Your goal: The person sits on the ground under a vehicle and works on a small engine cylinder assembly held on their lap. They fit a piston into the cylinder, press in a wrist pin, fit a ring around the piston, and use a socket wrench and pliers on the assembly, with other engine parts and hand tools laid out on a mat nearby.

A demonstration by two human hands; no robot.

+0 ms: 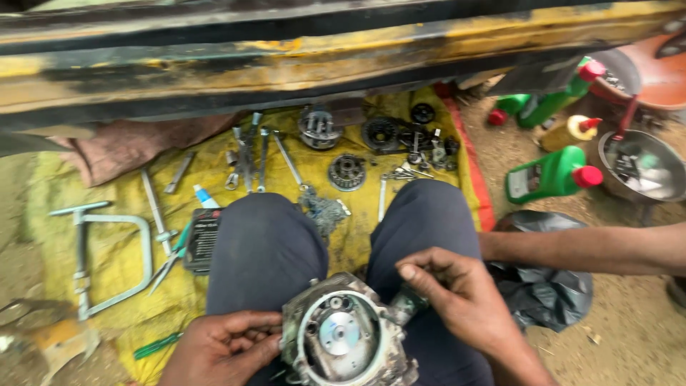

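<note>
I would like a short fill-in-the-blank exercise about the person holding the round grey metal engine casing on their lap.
1. The round grey metal engine casing rests on the person's ____.
2. The tools lie on a cloth coloured ____.
3. The green plastic bottles have caps coloured ____.
4. The left hand and right hand together hold the ____.

Missing words: lap; yellow; red; casing
</note>
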